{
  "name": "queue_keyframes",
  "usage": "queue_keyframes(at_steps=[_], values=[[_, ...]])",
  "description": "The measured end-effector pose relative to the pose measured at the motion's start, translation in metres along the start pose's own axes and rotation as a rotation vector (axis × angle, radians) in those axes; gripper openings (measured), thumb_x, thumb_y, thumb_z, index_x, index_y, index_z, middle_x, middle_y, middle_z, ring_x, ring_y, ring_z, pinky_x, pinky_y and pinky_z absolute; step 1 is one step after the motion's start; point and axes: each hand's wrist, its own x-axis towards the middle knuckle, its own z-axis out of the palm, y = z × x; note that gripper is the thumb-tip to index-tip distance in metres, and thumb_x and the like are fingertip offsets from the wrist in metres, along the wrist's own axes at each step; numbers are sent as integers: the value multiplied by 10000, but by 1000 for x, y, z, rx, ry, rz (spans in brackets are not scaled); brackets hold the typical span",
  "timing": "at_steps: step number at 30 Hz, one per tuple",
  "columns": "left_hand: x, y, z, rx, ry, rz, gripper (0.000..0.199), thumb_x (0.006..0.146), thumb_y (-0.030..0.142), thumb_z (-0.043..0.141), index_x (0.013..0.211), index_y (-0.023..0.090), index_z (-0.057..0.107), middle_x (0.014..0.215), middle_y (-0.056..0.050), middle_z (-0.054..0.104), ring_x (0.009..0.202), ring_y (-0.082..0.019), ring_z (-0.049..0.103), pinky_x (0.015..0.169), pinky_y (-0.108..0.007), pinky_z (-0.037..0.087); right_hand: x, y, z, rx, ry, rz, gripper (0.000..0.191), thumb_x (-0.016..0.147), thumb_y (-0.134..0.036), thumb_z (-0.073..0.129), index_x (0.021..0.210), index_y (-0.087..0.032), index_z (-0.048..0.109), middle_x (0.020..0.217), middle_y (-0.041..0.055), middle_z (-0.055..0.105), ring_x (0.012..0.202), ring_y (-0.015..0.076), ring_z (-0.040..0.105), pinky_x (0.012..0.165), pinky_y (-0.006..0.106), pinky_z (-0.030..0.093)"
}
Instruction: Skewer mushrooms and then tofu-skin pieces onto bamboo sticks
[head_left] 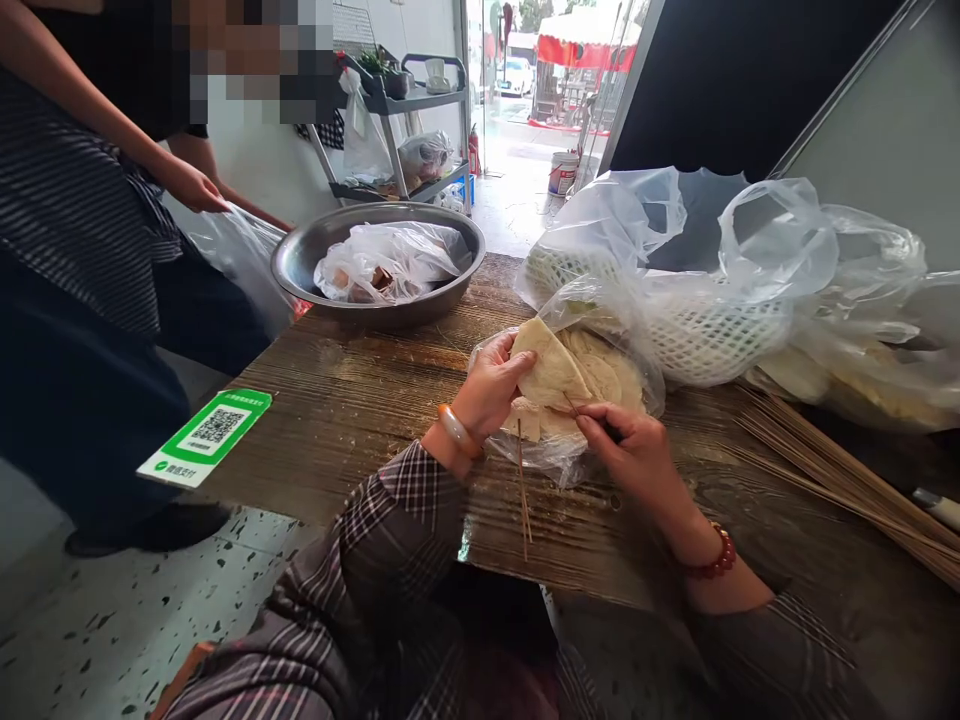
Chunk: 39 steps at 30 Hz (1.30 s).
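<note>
My left hand [495, 385] is closed on a thin pale-yellow sheet [551, 362], which looks like tofu skin folded into a wedge. Between the thumb and fingers of my right hand [634, 450] is a thin wooden skewer [570, 403], its tip at the sheet's lower edge. Whether the tip has gone through, I cannot tell. Under both hands lies an opened clear plastic bag [566, 462] with a stack of similar round sheets [611, 365]. A few loose skewers [523, 490] stick out from the bag toward the table's front edge.
A bundle of skewers [832, 465] lies at the right, near bulging plastic bags [720, 320]. At the table's far left corner stands a metal basin [292, 265] holding bagged items. A green QR card [259, 403] overhangs the left edge. Another person [82, 200] holds a plastic bag there.
</note>
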Motion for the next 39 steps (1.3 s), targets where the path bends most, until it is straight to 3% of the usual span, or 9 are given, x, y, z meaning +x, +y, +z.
queue_keyframes(at_steps=[12, 24, 31, 39], values=[[0, -8, 1, -64, -21, -64, 342, 642, 254, 820, 929, 147, 666, 784, -24, 669, 632, -123, 608, 577, -235, 494, -2, 4, 1, -38, 43, -66, 124, 904, -284, 663, 874, -213, 759, 871, 38, 797, 763, 192, 731, 741, 303, 572], [-6, -10, 9, 49, -14, 40, 322, 715, 227, 741, 1011, 151, 637, 880, -37, 687, 695, -119, 606, 626, -226, 496, 1, -5, 2, 27, 52, 146, 217, 860, -382, 699, 746, -206, 754, 668, 9, 726, 597, 165, 638, 598, 282, 488], [-2, -2, 3, 65, 57, 67, 282, 690, 236, 754, 923, 144, 625, 778, 4, 650, 658, -103, 577, 595, -207, 473, 0, -9, 1, 91, -57, 155, 202, 874, -304, 629, 939, -197, 787, 882, 51, 804, 739, 199, 730, 692, 304, 562], [-1, 0, 1, 86, 73, 70, 294, 680, 290, 798, 891, 152, 648, 756, 9, 645, 636, -99, 558, 588, -212, 458, -1, -7, 5, 72, 44, 145, 195, 875, -303, 619, 891, -207, 789, 922, 67, 811, 802, 234, 759, 732, 336, 588]])
